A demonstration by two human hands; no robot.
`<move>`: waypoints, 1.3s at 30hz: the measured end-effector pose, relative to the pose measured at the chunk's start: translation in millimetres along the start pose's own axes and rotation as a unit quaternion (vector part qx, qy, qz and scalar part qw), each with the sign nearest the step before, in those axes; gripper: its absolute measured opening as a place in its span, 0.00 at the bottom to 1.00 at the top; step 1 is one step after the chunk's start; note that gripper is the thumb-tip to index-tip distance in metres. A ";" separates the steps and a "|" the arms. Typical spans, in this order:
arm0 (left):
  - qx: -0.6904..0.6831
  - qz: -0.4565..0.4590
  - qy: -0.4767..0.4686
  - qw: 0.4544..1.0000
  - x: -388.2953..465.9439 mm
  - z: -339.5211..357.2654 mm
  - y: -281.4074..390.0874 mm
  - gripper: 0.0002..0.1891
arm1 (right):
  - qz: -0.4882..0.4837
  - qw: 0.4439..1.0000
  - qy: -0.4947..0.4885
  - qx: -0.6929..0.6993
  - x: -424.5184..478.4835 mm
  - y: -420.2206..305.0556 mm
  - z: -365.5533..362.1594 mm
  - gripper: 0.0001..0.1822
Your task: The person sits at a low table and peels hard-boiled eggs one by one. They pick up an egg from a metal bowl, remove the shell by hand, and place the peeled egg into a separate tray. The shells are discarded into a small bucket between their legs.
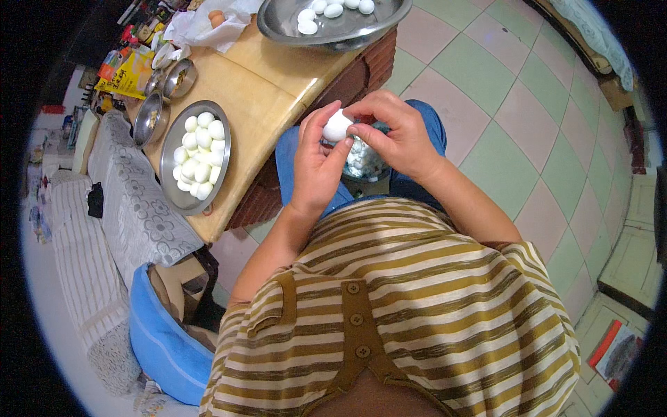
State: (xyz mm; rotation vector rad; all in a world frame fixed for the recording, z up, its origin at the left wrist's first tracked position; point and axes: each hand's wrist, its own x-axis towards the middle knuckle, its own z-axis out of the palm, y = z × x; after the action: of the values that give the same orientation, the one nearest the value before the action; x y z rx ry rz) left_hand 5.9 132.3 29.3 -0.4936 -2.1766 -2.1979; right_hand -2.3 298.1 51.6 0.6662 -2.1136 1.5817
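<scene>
A white egg (337, 126) is held between my two hands, above my lap. My left hand (319, 156) cups it from the left, thumb along its lower side. The fingertips and thumb of my right hand (394, 131) touch the egg's right side. Below the hands, between my knees, sits a container of white eggshell pieces (365, 159), partly hidden by the hands. To the left on the table, a metal plate (169, 174) holds several smooth peeled eggs (202, 138). Several white eggs (333, 10) lie in a large metal basin (359, 32) at the table's far end.
Small metal bowls (165, 121) with bits of food stand along the far left of the yellowish table (250, 78). Brown eggs (215, 19) rest on white plastic, near a yellow packet (127, 73). A cloth-covered sofa (138, 203) and a blue-rimmed basket (161, 333) stand left.
</scene>
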 end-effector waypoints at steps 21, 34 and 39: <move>0.069 0.032 -0.010 0.997 -11.9 -0.1 4.8 0.28 | 0.003 0.999 -0.039 -0.037 -9.8 -4.5 -3.7 0.08; 0.124 0.025 -0.024 0.992 -17.2 0.7 19.7 0.27 | -0.059 0.996 -0.046 -0.047 -9.4 4.0 -9.4 0.06; 0.073 0.011 -0.025 0.997 -17.6 3.8 13.1 0.26 | -0.051 0.995 -0.049 -0.068 -10.6 4.3 -14.0 0.05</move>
State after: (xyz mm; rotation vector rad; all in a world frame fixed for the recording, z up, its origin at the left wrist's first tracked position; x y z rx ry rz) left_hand 26.4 131.9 37.9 -0.5686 -2.3241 -2.0168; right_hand 4.2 313.9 45.8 0.8050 -2.1965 1.3634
